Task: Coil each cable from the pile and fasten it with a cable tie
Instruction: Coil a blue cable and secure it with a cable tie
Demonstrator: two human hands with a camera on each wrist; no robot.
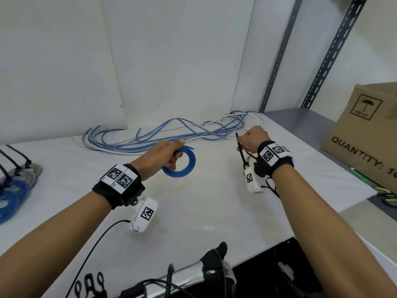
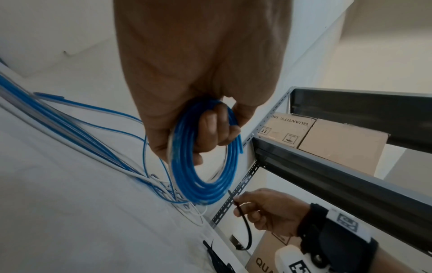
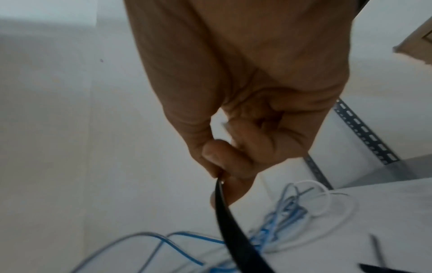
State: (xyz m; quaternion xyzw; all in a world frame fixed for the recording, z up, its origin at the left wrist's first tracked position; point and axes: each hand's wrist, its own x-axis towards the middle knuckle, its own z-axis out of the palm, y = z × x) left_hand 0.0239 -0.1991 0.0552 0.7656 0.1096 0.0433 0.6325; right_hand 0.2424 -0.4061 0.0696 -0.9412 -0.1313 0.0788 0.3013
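While the left hand [image 1: 163,154] grips a blue coil [image 1: 186,161], the right hand [image 1: 251,141] pinches a black cable tie [image 1: 241,150].

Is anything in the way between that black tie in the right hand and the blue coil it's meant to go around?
Nothing visible. The right hand pinches the black cable tie in open air beside the blue cable coil held up by the left hand.

Cardboard box [image 1: 363,134] printed "QUANTITY" on a grey metal shelf [image 1: 300,119], slotted steel uprights [image 1: 330,52], white wall panels [image 1: 171,50]
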